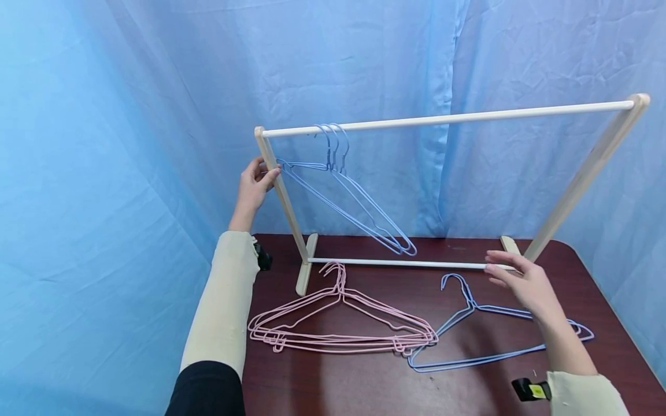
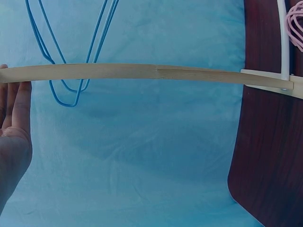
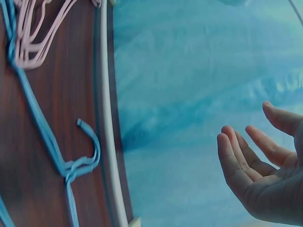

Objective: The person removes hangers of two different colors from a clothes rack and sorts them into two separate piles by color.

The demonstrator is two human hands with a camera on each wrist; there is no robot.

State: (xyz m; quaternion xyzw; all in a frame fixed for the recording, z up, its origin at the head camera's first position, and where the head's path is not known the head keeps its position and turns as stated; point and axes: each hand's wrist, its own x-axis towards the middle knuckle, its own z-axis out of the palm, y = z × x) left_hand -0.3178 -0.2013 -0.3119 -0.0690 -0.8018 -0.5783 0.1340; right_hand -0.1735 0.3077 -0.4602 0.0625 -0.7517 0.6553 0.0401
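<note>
My left hand grips the left wooden post of a garment rack, thumb in front and fingers behind; its fingers also show behind the post in the left wrist view. Close beside it, blue wire hangers hang by their hooks from the upper white rail, near its left end. My right hand is in the air with loosely bent fingers and nothing in them. Below it on the table lie more blue hangers, also seen as a blue hanger in the right wrist view.
Several pink hangers lie stacked on the dark red table, overlapping the left end of the blue ones. A lower white bar joins the rack's feet. The right post leans outward in view. Blue curtains surround the table.
</note>
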